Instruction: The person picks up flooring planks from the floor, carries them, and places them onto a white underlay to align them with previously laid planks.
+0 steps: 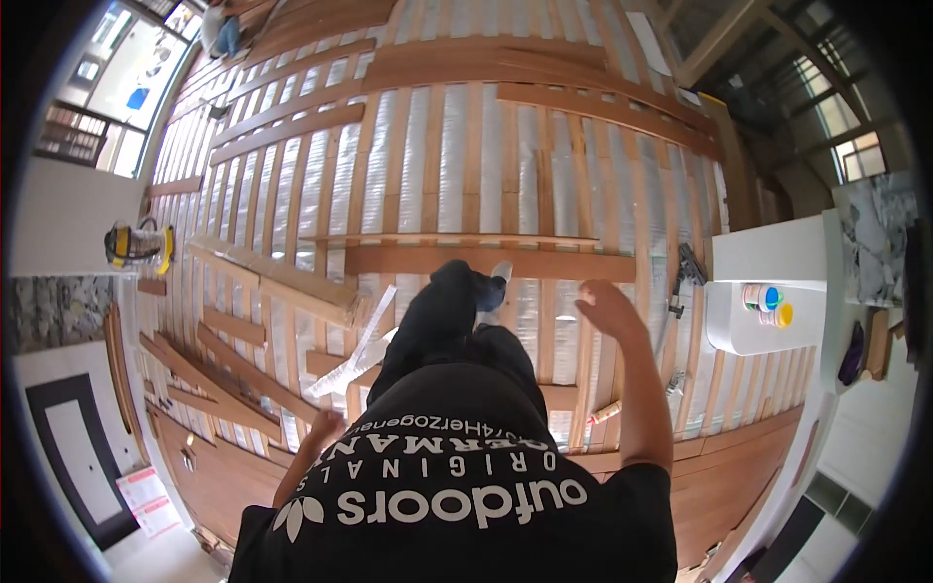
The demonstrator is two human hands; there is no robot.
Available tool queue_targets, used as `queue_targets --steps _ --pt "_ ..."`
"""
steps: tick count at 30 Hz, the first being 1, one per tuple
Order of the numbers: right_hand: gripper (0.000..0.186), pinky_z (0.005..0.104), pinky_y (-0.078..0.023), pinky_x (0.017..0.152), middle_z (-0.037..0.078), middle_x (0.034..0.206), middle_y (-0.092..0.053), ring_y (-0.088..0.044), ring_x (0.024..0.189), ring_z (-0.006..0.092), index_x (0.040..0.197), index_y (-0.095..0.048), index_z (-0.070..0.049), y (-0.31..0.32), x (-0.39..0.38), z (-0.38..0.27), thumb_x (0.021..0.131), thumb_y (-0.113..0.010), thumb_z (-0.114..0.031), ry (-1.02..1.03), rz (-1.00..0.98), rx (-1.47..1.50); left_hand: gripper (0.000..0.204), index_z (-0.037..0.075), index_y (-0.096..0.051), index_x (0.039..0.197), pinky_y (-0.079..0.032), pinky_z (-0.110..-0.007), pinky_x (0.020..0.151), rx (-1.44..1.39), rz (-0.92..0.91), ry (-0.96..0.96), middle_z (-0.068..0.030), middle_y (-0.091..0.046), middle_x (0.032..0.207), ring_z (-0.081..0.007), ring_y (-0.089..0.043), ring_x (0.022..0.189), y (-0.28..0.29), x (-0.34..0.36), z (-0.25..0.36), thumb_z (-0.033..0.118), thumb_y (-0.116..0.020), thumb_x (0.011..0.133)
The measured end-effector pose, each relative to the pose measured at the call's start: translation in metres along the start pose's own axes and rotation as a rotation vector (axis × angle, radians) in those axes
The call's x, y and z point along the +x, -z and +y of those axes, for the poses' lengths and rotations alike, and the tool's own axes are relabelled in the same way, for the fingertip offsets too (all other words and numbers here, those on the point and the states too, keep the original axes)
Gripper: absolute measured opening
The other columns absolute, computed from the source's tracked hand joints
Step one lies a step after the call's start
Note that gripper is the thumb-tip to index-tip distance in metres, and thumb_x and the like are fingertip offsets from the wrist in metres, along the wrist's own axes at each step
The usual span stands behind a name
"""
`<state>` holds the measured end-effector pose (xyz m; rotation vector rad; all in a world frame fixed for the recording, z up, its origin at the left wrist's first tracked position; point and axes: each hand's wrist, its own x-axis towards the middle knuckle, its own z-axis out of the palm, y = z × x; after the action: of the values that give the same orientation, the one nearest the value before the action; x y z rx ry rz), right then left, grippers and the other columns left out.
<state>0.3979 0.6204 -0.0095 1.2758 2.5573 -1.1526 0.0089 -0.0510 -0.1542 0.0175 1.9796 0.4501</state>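
My right hand [604, 306] hangs in the air to the right of my legs, fingers loosely bent and apart, with nothing in it. Below it are floor joists and the right end of a reddish-brown floorboard [573, 264]. My left hand [328, 425] is low beside my left hip, partly hidden by my shirt and smeared, so its fingers cannot be made out. A crumpled strip of white plastic wrap [342, 377] lies nearest to it. One of my feet [501, 272] is at the long board, mid-stride. A sealant tube [604, 413] lies to the right of my body.
Wooden joists [471, 146] run over silvery foil. Loose boards [233, 384] lie left, beside a long wrapped bundle [282, 277]. A yellow-black vacuum [139, 247] stands far left. Right are a dark tool [690, 267] and a paint bucket [761, 297]. Another person [222, 34] crouches far left.
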Motion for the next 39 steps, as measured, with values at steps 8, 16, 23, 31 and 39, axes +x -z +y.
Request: queue_targets --steps 8,16,23,31,39 --pt "0.022 0.0496 -0.049 0.071 0.02 0.085 -0.064 -0.061 0.083 0.0412 0.085 -0.064 -0.005 -0.003 -0.042 0.22 0.09 -0.051 -0.022 -0.267 0.094 -0.165 0.008 0.003 -0.062 0.082 -0.048 -0.041 0.065 0.269 -0.033 -0.071 -0.0166 -0.063 0.08 -0.0293 -0.062 0.078 -0.081 0.105 0.166 0.01 -0.06 0.082" --pt "0.017 0.0449 -0.05 0.062 0.015 0.079 -0.064 -0.062 0.067 0.0319 0.08 -0.065 -0.007 -0.089 -0.276 0.373 0.086 -0.052 -0.016 -0.843 -0.264 0.363 0.028 0.001 -0.061 0.11 -0.05 -0.033 0.084 -0.091 -0.22 -0.759 -0.0128 -0.066 0.103 -0.0221 -0.063 0.097 -0.245 0.049 0.554 0.018 -0.066 0.088" --pt "0.016 0.0349 -0.046 0.048 0.006 0.063 -0.059 -0.057 0.053 0.022 0.079 -0.061 -0.008 -0.106 -0.256 0.394 0.09 -0.054 -0.017 -0.995 -0.049 1.37 0.023 0.008 -0.062 0.11 -0.052 -0.034 0.081 0.116 -0.18 -0.814 -0.013 -0.068 0.099 -0.0235 -0.065 0.094 -0.337 0.012 0.593 0.018 -0.064 0.089" --pt "0.019 0.0255 -0.05 0.055 0.004 0.087 -0.065 -0.064 0.068 0.0152 0.109 -0.063 -0.008 0.011 -0.134 0.428 0.094 -0.056 -0.016 -0.584 0.174 1.003 0.017 0.003 -0.067 0.098 -0.052 -0.039 0.072 0.382 -0.007 -0.286 -0.0152 -0.07 0.095 -0.0273 -0.066 0.086 -0.29 0.01 0.3 0.012 -0.062 0.084" --pt "0.015 0.0282 -0.048 0.049 0.004 0.081 -0.061 -0.058 0.057 0.0156 0.104 -0.063 -0.011 0.066 -0.171 0.536 0.093 -0.052 -0.013 -0.854 0.239 0.886 0.023 0.0 -0.06 0.11 -0.056 -0.032 0.065 0.102 -0.079 -0.171 -0.0114 -0.065 0.092 -0.0206 -0.064 0.078 -0.363 -0.03 0.316 -0.001 -0.058 0.087"
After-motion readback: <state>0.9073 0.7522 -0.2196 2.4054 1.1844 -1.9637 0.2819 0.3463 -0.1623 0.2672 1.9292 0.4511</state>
